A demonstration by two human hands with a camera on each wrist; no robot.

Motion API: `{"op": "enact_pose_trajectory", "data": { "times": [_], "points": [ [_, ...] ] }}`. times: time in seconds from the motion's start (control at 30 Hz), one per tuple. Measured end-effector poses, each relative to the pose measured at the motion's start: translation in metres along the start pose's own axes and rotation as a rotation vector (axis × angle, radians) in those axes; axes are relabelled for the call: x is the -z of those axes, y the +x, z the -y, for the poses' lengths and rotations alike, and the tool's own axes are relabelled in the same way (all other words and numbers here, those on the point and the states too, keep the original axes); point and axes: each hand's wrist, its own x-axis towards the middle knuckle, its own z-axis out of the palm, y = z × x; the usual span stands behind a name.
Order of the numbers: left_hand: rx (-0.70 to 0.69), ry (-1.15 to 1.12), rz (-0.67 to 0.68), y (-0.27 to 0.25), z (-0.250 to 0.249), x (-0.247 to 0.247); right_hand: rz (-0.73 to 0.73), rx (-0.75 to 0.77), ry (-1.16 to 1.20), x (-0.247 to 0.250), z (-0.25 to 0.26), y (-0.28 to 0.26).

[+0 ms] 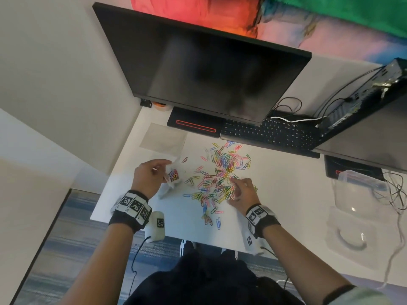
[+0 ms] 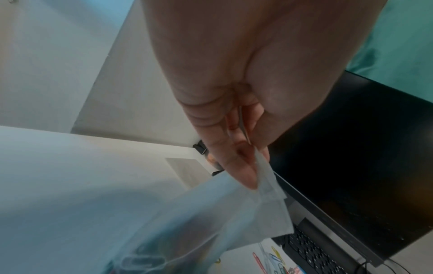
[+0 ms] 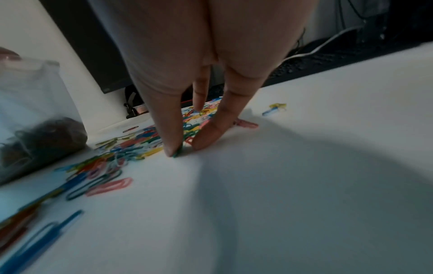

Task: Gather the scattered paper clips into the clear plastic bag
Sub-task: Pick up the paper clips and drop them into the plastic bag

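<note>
Many coloured paper clips (image 1: 220,177) lie scattered in a pile on the white desk (image 1: 286,194). My left hand (image 1: 154,171) holds the clear plastic bag (image 1: 172,176) up at the pile's left, pinching its rim between thumb and fingers (image 2: 241,166). The bag (image 2: 211,213) has a clump of clips in its bottom (image 3: 46,137). My right hand (image 1: 234,183) is down on the pile's right edge. In the right wrist view, thumb and forefinger (image 3: 206,137) meet on the desk, pinching a green paper clip (image 3: 178,153).
A dark monitor (image 1: 209,69) and black keyboard (image 1: 271,133) stand behind the pile. A flat clear sheet (image 1: 164,138) lies at the back left. Clear plastic containers (image 1: 356,194) and cables (image 1: 396,194) sit at the right. The desk's front edge (image 1: 176,233) is near my wrists.
</note>
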Motion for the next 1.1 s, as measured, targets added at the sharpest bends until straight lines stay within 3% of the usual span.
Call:
{"op": "enact_pose_trajectory", "data": {
  "times": [0.17, 0.33, 0.43, 0.53, 0.6, 0.67, 0.77, 0.93, 1.0, 1.1],
  "points": [
    [0.019, -0.024, 0.016, 0.002, 0.004, -0.005, -0.017, 0.195, -0.342, -0.012, -0.001, 0.014],
    [0.022, -0.036, 0.051, 0.002, 0.004, -0.012, 0.032, 0.192, -0.393, -0.005, 0.010, 0.020],
    [-0.001, -0.035, 0.080, 0.000, -0.002, -0.018, 0.000, 0.042, -0.237, 0.005, 0.011, 0.026],
    [-0.030, -0.030, 0.101, -0.001, -0.007, -0.023, -0.075, -0.209, 0.129, 0.019, 0.008, 0.030],
    [-0.038, -0.024, 0.111, 0.000, -0.007, -0.027, -0.039, -0.318, 0.368, 0.032, 0.016, 0.026],
    [-0.044, -0.024, 0.118, 0.000, -0.009, -0.030, 0.072, -0.296, 0.599, 0.045, 0.033, 0.023],
    [-0.056, -0.052, 0.130, -0.001, -0.011, -0.034, 0.242, -0.155, 0.754, 0.057, 0.064, 0.023],
    [-0.045, -0.108, 0.147, -0.001, -0.010, -0.036, 0.374, -0.082, 1.048, 0.055, 0.124, 0.019],
    [-0.037, -0.119, 0.145, -0.001, -0.010, -0.036, 0.397, -0.077, 1.022, 0.042, 0.138, 0.017],
    [-0.024, -0.143, 0.141, -0.001, -0.012, -0.037, 0.256, -0.021, 0.766, 0.020, 0.146, 0.015]
  ]
}}
